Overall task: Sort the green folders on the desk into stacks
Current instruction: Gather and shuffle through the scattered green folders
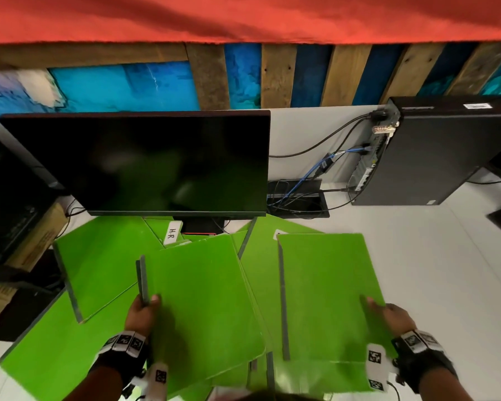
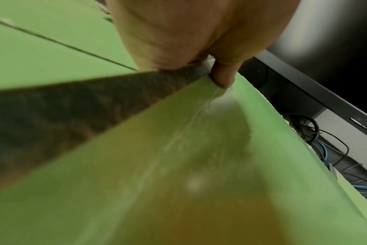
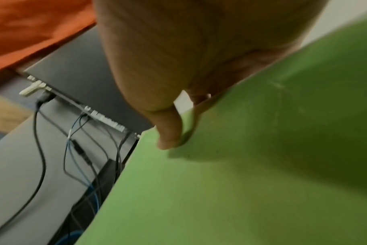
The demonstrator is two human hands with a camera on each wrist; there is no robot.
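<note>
At the desk: in front of the dark monitor (image 1: 136,160), green folders lie fanned and overlapping across the white desk (image 1: 434,256), none yet squared into stacks.
Left hand: the left hand (image 1: 142,312) pinches the grey spine of the middle folder (image 1: 203,299), thumb on its cover, fingers out of sight beneath; this folder sits below the monitor's lower edge.
Right hand: the right hand (image 1: 388,314) pinches the outer edge of the right folder (image 1: 324,290), thumb flat on top; it sits below and right of the monitor, over another folder.
Also lying: a left folder (image 1: 99,267) and a folder with a white "H-R" tab (image 1: 172,231) just under the monitor's stand.
Nearby: a black computer case (image 1: 434,154) right of the monitor, its cables (image 1: 310,186) between the two.
Step in hand, as judged: lifting two folders to place them on separate stacks.
Doing it well: keep each folder level, spines facing one way, set one down first, then align corners before letting go, clear of the cables.
</note>
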